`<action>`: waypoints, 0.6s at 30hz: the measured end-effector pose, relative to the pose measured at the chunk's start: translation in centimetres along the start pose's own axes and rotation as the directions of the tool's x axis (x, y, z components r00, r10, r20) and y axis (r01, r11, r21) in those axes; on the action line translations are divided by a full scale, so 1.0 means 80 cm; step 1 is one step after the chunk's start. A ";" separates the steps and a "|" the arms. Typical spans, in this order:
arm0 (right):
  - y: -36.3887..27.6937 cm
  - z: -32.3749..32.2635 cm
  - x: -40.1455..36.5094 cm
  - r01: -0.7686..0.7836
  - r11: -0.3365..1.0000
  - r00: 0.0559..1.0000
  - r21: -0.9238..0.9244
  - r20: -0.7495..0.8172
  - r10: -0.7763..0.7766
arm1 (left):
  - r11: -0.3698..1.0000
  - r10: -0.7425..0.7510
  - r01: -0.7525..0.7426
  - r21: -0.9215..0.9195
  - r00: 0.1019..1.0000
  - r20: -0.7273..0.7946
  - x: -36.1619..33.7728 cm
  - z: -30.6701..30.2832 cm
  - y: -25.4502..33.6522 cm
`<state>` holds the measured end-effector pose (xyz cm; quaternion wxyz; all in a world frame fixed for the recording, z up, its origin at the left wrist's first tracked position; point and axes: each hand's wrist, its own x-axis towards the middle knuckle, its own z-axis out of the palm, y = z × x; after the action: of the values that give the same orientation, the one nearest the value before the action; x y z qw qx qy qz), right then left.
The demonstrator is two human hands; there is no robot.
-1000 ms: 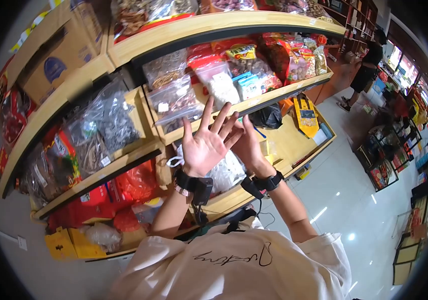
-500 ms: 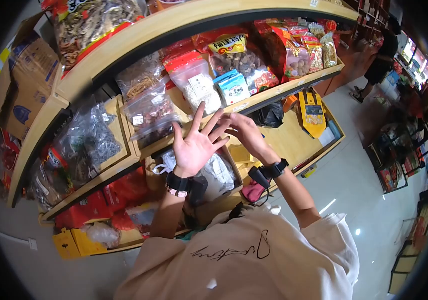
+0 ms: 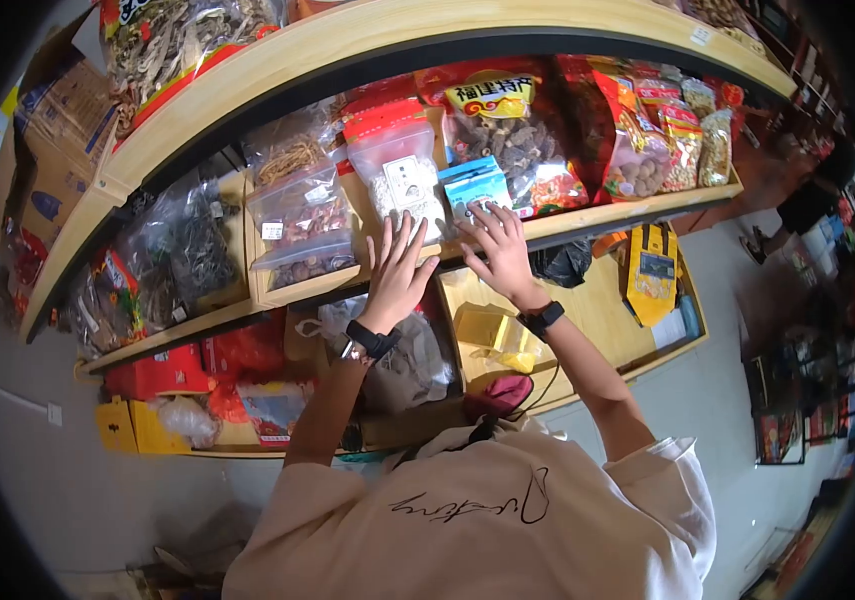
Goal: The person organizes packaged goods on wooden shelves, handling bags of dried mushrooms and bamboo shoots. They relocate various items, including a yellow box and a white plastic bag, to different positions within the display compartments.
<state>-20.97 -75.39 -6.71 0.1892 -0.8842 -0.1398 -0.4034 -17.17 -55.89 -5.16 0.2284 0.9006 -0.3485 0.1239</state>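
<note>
My left hand (image 3: 398,272) is open, back up, with its fingertips over the lower edge of a clear, red-topped bag (image 3: 393,160) of small white pieces with a white label. Beside it, my right hand (image 3: 504,252) lies with fingers spread and fingertips at the lower part of a small blue-and-white packet (image 3: 474,180). Both palms are over the wooden front rail (image 3: 638,212) of the shelf. Behind the packet leans a red bag of dark dried mushrooms (image 3: 510,142) with a yellow label. Zip bags of reddish dried pieces (image 3: 300,212) lie left of my left hand.
More snack bags (image 3: 638,150) fill the shelf's right end. An upper wooden shelf edge (image 3: 428,52) curves overhead. Below are a grey plastic bag (image 3: 403,365), a yellow box (image 3: 496,330) and a yellow packet (image 3: 652,275) in wooden bins. A cardboard box (image 3: 63,140) stands left; a person (image 3: 818,200) is far right.
My hands have separated. The left has turned from palm-up to back-up near the red-topped bag; the right has opened and reached the blue-and-white packet. The view has shifted.
</note>
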 end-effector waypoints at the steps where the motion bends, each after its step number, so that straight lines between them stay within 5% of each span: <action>1: 0.003 0.006 0.005 0.032 0.999 0.999 -0.008 -0.025 -0.032 | 0.998 0.000 0.002 0.066 0.999 -0.033 0.007 0.001 -0.001; 6: 0.021 0.019 0.030 -0.057 0.991 0.994 -0.119 -0.103 0.044 | 0.983 -0.059 0.099 0.157 0.968 -0.244 0.047 0.004 -0.027; 12: 0.034 0.033 0.039 -0.142 0.961 0.988 -0.235 -0.097 0.123 | 0.937 -0.197 0.274 0.218 0.928 -0.317 0.063 0.021 -0.038; 16: 0.034 0.035 0.039 -0.187 0.947 0.980 -0.262 -0.110 0.163 | 0.972 -0.201 0.229 0.051 0.923 -0.328 0.063 0.019 -0.041; 18: 0.034 0.036 0.038 -0.180 0.953 0.981 -0.246 -0.120 0.154 | 0.906 -0.391 0.339 -0.254 0.899 -0.197 0.065 0.011 -0.034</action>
<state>-16.02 -76.20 -6.71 0.1141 -0.8887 -0.0019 -0.4440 -11.43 -57.52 -4.80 0.3840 0.8981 -0.1531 0.1500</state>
